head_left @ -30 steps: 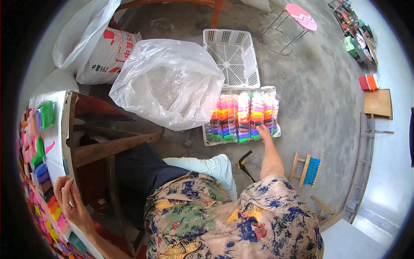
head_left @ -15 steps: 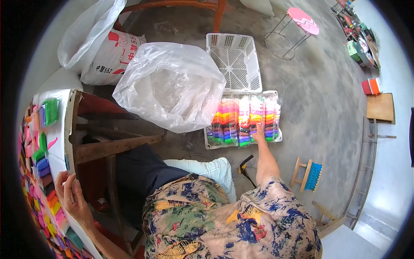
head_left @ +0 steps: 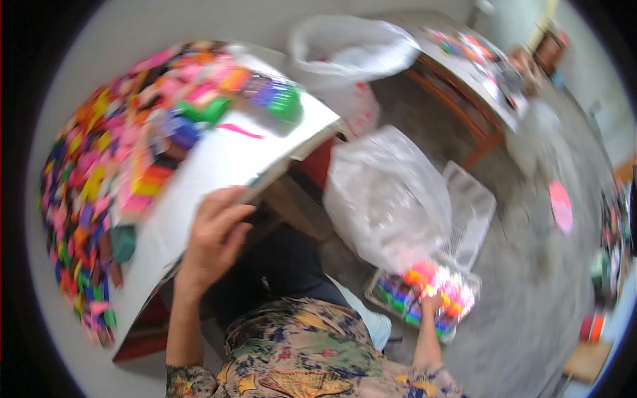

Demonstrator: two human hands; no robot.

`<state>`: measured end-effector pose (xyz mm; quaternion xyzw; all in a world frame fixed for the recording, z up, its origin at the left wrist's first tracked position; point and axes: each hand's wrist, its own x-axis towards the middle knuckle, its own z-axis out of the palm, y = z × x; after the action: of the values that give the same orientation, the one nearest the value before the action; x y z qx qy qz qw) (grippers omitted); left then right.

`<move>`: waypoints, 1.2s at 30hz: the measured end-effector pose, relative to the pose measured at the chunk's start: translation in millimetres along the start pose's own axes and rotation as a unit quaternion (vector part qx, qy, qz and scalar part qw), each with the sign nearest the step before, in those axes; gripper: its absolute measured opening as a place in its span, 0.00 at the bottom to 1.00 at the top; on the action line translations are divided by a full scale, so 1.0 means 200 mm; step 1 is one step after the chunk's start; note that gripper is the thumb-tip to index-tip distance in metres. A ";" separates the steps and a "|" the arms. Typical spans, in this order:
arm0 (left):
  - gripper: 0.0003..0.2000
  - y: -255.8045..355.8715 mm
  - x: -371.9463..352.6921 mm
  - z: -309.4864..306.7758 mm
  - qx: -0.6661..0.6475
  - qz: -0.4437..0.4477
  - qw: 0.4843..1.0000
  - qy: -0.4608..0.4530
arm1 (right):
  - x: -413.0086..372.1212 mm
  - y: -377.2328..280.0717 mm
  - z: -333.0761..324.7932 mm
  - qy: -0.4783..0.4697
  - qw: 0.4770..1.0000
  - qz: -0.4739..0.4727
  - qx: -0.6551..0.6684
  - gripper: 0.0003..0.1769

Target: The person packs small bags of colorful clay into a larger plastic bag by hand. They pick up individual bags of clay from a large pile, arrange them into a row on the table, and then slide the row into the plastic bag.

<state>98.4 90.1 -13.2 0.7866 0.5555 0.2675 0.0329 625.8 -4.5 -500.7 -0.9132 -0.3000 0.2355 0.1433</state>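
Observation:
My left hand [head_left: 215, 229] rests at the edge of the white-topped table [head_left: 219, 166], its fingers apart and nothing seen in them. My right hand [head_left: 432, 304] reaches down to a tray of wrapped colourful packs [head_left: 405, 292] on the floor; blur hides what its fingers hold, if anything. A big clear plastic bag [head_left: 388, 199] stands just behind the tray and partly overlaps it. On the table lie many small colourful pieces [head_left: 93, 192], with a green pack [head_left: 284, 101] and a thin pink piece [head_left: 241, 131] nearer the edge.
Beside the bag is a white mesh basket [head_left: 474, 205]. A white sack [head_left: 352, 109] with a plastic liner stands behind the table corner. Farther off are another table [head_left: 464, 83] with items, a pink stool [head_left: 561, 207] and a wooden board [head_left: 587, 360].
The view has swung left, bringing more of the table into sight. My left hand has lifted and turned at the table edge. My right hand remains at the tray.

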 end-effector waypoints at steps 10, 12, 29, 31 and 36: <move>0.16 -0.12 -0.24 -0.20 -0.060 -0.003 0.997 0.054 | -0.55 -1.31 -0.32 0.059 0.870 -0.401 0.281 0.28; 0.16 -0.16 -0.29 -0.25 -0.057 -0.019 0.996 0.063 | -0.83 -1.66 -0.51 0.030 0.818 -0.484 0.310 0.24; 0.11 -0.35 -0.46 -0.37 -0.124 -0.122 0.974 0.146 | -1.55 -3.23 -1.01 0.109 0.604 -0.769 0.181 0.14; 0.11 -0.35 -0.46 -0.38 -0.122 -0.123 0.976 0.136 | -1.55 -3.41 -1.01 0.071 0.630 -0.763 0.129 0.13; 0.11 -0.35 -0.45 -0.40 -0.141 -0.132 0.975 0.112 | -1.43 -4.20 -0.89 -0.036 0.695 -0.718 0.026 0.22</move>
<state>-20.1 17.2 -4.6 0.6590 0.6110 0.4230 0.1157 111.4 452.3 86.3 -0.4070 -0.8628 0.1020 0.2819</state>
